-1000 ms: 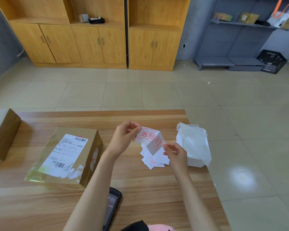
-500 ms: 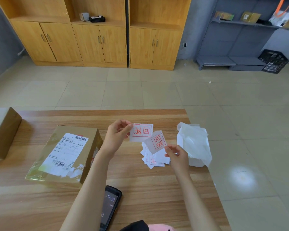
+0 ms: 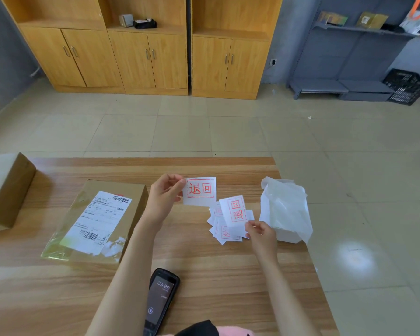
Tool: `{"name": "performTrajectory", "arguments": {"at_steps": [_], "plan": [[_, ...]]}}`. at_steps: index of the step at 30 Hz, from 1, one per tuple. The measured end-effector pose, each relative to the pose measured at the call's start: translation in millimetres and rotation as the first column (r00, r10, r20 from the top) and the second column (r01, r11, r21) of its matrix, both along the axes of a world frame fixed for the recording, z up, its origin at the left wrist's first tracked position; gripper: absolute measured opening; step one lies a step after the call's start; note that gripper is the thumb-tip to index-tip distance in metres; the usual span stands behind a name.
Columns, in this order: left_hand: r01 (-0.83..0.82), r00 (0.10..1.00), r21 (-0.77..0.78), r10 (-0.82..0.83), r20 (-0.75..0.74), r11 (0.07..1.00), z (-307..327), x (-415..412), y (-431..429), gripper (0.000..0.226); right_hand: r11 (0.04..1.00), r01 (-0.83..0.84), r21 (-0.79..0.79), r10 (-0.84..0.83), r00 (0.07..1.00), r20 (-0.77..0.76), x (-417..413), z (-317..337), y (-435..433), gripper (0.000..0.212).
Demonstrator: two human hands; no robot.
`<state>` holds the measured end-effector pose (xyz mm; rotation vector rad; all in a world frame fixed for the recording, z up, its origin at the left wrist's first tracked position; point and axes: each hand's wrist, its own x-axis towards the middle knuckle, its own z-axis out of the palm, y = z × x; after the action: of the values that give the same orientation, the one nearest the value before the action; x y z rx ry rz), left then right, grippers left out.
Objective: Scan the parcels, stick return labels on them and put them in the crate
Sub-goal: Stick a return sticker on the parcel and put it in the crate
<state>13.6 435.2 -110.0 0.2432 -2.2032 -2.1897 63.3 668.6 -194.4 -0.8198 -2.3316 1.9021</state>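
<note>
The left hand (image 3: 165, 195) pinches one white red-stamped label (image 3: 199, 191), the right hand (image 3: 262, 235) a second label (image 3: 237, 210); limp paper may curl or land crooked on the brown cardboard parcel (image 3: 131, 214)

Left parcel (image 3: 7, 190): cut by left edge. Scanner (image 3: 161, 299): partly under left forearm (image 3: 121, 275), bottom cut by near edge. Shipping label (image 3: 100, 219) print: too small to read. Label pile (image 3: 224, 234): partly covered by red-stamped label (image 3: 235, 210) pinched in right hand (image 3: 262, 235). White box (image 3: 286, 235): mostly under crumpled wrap (image 3: 284, 204). Items on far right shelf (image 3: 371, 20): blurred.
</note>
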Motion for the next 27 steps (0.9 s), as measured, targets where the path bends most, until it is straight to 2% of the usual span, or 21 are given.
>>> {"name": "performTrajectory", "arguments": {"at_steps": [2,9,15,19,21,24,27], "plan": [[0.003,1.0,0.003,-0.003,0.016,1.0,-2.3,1.1,-0.3,0.013,1.0,0.012,0.002,-0.012,0.998,0.053,0.0,-11.0,0.0,0.005],[0.047,0.995,-0.048,-0.043,0.088,0.998,-14.1,6.6,-0.7,0.01,0.998,0.061,-0.017,-0.056,0.97,0.235,-0.3,-45.3,1.0,0.012],[0.049,0.992,-0.078,-0.04,0.116,0.996,-18.2,8.6,-5.8,0.009,0.999,0.03,0.041,-0.042,0.937,0.347,-1.2,-55.9,-2.0,0.027],[0.04,0.992,-0.079,-0.03,0.125,0.996,-18.7,12.8,-6.4,0.007,0.999,0.04,-0.009,-0.036,0.96,0.279,-7.9,-31.8,-16.7,0.034],[0.04,0.991,-0.079,-0.029,0.13,0.996,-17.9,16.8,-5.2,0.007,0.988,0.023,-0.152,0.009,0.979,0.203,-12.9,-7.7,-32.6,0.024],[0.042,0.99,-0.069,-0.033,0.137,0.997,-14.7,24.7,-4.1,0.006,0.921,-0.071,-0.383,0.099,0.994,0.053,-17.7,35.6,-58.3,0.015],[0.023,0.99,-0.067,-0.014,0.14,0.998,-10.5,33.7,-6.5,0.005,0.899,-0.192,-0.393,0.173,0.981,-0.083,-16.3,65.3,-73.7,0.011]]}}
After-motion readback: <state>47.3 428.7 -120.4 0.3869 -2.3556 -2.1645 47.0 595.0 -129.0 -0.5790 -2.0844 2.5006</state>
